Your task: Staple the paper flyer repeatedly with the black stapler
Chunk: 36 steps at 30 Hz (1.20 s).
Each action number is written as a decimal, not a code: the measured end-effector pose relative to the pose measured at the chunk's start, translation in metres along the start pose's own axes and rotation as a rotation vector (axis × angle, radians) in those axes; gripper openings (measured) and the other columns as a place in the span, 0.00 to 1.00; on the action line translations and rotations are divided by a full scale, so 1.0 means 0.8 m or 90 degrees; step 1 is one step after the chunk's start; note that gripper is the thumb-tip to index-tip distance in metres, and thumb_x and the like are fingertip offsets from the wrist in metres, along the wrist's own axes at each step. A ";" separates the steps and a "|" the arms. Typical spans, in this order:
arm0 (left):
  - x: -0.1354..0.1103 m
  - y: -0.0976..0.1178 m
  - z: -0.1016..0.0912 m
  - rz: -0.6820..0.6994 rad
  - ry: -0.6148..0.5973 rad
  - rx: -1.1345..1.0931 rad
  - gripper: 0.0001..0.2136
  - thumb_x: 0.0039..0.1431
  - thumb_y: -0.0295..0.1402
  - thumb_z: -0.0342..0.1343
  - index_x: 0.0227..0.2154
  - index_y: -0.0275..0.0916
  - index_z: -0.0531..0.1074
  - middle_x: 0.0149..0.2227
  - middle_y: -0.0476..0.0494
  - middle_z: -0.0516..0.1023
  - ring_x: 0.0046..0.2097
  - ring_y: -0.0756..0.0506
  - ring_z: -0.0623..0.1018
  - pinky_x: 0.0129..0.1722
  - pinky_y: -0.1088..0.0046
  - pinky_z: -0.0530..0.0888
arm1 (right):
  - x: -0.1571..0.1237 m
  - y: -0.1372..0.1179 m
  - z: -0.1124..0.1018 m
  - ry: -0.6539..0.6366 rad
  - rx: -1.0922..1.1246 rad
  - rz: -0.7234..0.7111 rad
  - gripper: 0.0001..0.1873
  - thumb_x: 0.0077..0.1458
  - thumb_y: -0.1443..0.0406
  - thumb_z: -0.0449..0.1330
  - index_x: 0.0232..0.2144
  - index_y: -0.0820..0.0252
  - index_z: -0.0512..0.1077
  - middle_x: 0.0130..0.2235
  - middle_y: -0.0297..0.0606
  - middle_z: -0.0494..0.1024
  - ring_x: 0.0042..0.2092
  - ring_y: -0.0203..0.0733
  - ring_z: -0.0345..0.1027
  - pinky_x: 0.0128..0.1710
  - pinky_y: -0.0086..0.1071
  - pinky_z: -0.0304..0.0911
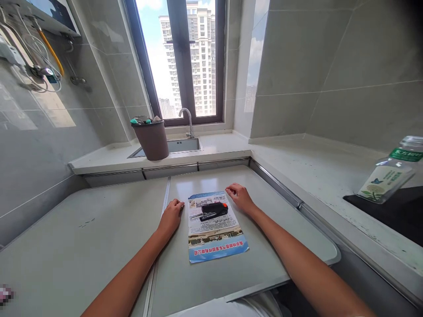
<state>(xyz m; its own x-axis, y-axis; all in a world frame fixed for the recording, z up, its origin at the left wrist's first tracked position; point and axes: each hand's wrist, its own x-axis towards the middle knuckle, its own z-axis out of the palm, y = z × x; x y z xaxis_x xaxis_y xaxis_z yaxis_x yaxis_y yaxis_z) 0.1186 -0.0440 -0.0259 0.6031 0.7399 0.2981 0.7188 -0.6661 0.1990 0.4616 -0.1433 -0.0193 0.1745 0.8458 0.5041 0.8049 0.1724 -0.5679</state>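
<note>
nearest, bare forearms (132, 273) stretched forward over a pale grey table (82, 246). at left, left hand (172, 215) set down on the table, fingers loosely curled, gripping nothing, fingertips just at the left edge of a printed leaflet (216, 240). flat between both hands, that leaflet, with a black stapler (213, 210) lying on its upper half, orange tip toward the right. at the leaflet's upper right corner, right hand (240, 197), fingers bent, touching the paper, grasping nothing. farther back, a brown bin (152, 141) beside a sink (185, 145); far right, a tilted plastic bottle (390, 174).
</note>
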 end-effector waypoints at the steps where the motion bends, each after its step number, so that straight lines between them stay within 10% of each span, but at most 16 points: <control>1: 0.000 -0.001 0.000 -0.006 0.001 -0.008 0.18 0.64 0.19 0.47 0.48 0.40 0.78 0.47 0.40 0.77 0.50 0.43 0.76 0.50 0.69 0.72 | -0.001 -0.006 0.001 -0.007 0.041 -0.047 0.15 0.68 0.60 0.55 0.38 0.58 0.80 0.37 0.39 0.78 0.36 0.42 0.69 0.40 0.35 0.64; 12: -0.005 0.025 -0.008 0.054 0.049 -0.026 0.14 0.70 0.26 0.45 0.47 0.41 0.75 0.48 0.38 0.78 0.50 0.38 0.75 0.50 0.59 0.71 | -0.019 -0.042 -0.001 -0.151 0.101 -0.222 0.24 0.59 0.53 0.69 0.54 0.54 0.75 0.45 0.41 0.77 0.48 0.47 0.69 0.52 0.41 0.67; 23: -0.020 0.058 -0.017 0.202 0.004 -0.166 0.08 0.72 0.34 0.51 0.42 0.44 0.76 0.44 0.44 0.83 0.45 0.42 0.81 0.50 0.62 0.72 | -0.024 -0.080 -0.012 0.022 0.096 -0.230 0.11 0.69 0.58 0.58 0.48 0.52 0.76 0.42 0.41 0.76 0.45 0.47 0.68 0.49 0.43 0.66; 36: -0.018 0.057 -0.018 0.220 -0.004 -0.181 0.09 0.70 0.34 0.54 0.42 0.45 0.80 0.45 0.45 0.84 0.46 0.43 0.81 0.52 0.62 0.72 | -0.028 -0.083 -0.008 -0.006 0.099 -0.244 0.12 0.71 0.59 0.56 0.43 0.53 0.78 0.38 0.40 0.75 0.43 0.46 0.68 0.46 0.41 0.66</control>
<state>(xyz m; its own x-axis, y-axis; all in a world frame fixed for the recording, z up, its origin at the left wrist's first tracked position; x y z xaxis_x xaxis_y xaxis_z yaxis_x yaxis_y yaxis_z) 0.1380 -0.0864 -0.0078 0.7940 0.4698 0.3858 0.3525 -0.8728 0.3376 0.4082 -0.1765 0.0113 -0.1272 0.7106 0.6920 0.7156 0.5488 -0.4321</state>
